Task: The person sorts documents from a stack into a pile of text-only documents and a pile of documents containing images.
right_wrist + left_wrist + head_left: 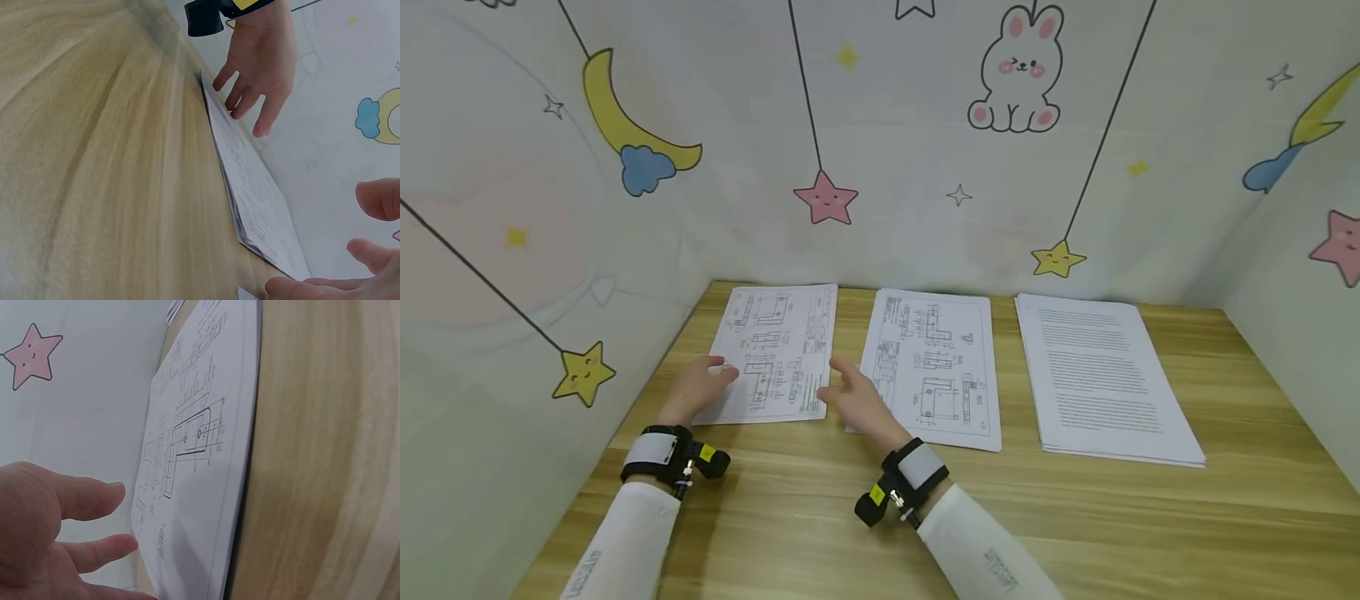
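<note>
A stack of paper with technical drawings (782, 333) lies at the left of the table. My left hand (696, 390) is at its left edge, thumb and fingers apart and nothing between them. The left wrist view shows that hand (37, 531) beside the top sheet; whether a fingertip touches the paper I cannot tell. Near the stack's right edge is my right hand (863, 408), fingers extended and holding nothing. Partly beneath it lies a second stack of drawings (955, 367). In the right wrist view, both the left hand (262, 62) and the right fingers (312, 289) flank the left stack (250, 187).
A third stack, printed with lines of text (1097, 375), lies to the right on the wooden table (1120, 533). A white cloth wall with cartoon prints (917, 150) rises behind the stacks and along both sides. Each wrist carries a strapped camera.
</note>
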`<state>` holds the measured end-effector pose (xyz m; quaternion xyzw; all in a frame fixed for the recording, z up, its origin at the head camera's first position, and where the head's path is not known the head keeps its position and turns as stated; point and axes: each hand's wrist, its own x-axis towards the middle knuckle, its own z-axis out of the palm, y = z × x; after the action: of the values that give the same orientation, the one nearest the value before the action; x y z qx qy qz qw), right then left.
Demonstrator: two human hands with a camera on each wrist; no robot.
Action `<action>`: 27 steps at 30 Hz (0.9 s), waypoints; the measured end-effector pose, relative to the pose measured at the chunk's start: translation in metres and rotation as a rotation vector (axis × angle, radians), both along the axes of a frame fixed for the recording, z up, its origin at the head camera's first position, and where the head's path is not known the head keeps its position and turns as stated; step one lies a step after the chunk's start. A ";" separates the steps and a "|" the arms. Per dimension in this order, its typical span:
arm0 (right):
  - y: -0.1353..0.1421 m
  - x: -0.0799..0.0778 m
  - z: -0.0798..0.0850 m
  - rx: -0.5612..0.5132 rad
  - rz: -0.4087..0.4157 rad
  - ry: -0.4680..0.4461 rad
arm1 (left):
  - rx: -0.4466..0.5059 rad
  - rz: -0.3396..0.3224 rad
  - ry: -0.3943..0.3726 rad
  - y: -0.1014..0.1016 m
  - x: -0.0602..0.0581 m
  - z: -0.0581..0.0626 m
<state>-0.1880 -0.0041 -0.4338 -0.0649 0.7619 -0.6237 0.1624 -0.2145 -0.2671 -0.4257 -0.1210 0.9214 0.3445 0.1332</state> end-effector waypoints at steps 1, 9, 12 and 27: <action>-0.001 0.000 -0.002 -0.003 -0.002 -0.009 | 0.001 -0.005 -0.001 0.001 0.000 0.000; -0.008 0.002 -0.005 -0.098 0.002 -0.068 | -0.009 0.004 -0.003 0.006 0.002 -0.006; -0.011 0.003 -0.005 -0.113 -0.016 -0.092 | -0.021 -0.013 0.011 0.008 0.003 -0.008; -0.015 0.008 0.001 -0.104 -0.159 -0.119 | -0.074 -0.014 0.039 0.015 0.008 -0.009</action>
<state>-0.1800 -0.0190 -0.4330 0.0247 0.7201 -0.6762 0.1538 -0.2068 -0.2518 -0.4343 -0.1126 0.9368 0.3114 0.1128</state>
